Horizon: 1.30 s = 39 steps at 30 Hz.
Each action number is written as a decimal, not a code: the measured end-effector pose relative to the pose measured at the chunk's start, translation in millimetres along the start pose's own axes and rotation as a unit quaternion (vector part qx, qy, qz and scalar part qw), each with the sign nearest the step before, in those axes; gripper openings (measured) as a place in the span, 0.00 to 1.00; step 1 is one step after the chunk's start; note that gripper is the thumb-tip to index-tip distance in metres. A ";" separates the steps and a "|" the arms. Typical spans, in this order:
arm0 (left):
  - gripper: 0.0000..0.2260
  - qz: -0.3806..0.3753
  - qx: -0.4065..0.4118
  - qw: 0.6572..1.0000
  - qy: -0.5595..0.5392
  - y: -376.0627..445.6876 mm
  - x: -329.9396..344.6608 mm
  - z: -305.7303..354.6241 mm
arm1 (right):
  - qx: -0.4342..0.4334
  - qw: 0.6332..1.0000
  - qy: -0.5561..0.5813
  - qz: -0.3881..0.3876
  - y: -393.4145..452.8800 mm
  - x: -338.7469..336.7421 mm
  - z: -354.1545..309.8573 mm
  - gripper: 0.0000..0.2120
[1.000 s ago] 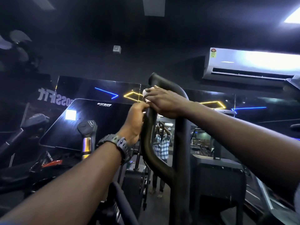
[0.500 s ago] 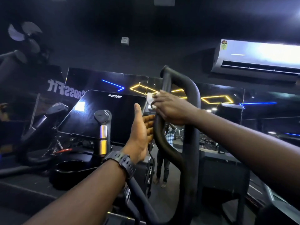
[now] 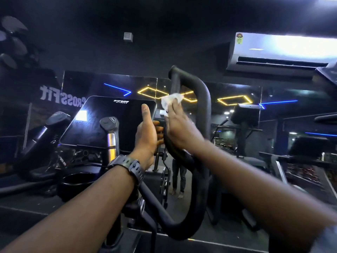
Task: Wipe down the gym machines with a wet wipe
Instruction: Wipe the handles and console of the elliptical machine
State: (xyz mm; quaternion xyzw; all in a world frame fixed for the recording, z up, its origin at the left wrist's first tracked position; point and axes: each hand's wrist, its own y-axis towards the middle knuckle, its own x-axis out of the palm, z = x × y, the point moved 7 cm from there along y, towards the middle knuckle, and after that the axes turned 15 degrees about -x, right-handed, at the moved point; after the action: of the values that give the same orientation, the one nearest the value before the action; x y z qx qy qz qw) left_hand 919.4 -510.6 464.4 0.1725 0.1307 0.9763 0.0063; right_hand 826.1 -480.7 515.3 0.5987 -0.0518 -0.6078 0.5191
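Pressing white wet wipe (image 3: pixel 171 100) against black handlebar (image 3: pixel 204 114), right hand (image 3: pixel 179 129) pinched it; left hand (image 3: pixel 145 136) open, thumb up, fingers touching bar.

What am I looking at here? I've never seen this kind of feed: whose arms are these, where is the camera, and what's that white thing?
The single picture comes from a camera worn on a person's head, looking forward and down, so the two arms are the wearer's own. The right hand holds a crumpled white wet wipe against the black looped handlebar of a gym machine. The left hand, with a wristwatch, is open beside the bar, thumb up. Left of it is the machine's dark console screen. Behind is a mirrored wall, and an air conditioner hangs upper right.
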 end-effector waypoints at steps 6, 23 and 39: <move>0.40 -0.001 0.015 0.999 0.039 2.0 -4.0 6.9 | 0.148 0.952 0.245 0.109 -25.4 21.2 1.8 0.26; 0.38 -0.074 0.082 0.985 0.129 12.0 19.4 31.0 | 0.199 0.881 0.346 0.254 -10.4 37.2 43.0 0.20; 0.45 -0.039 0.065 0.994 0.084 18.4 21.1 33.2 | 0.102 0.989 0.067 0.088 -45.3 20.4 -10.1 0.31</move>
State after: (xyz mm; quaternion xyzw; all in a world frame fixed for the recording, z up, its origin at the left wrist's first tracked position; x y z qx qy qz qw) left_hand 911.5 -518.7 506.2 0.0843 0.2006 0.9758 0.0222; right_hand 813.4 -468.5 467.7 0.6814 -0.1311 -0.5095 0.5089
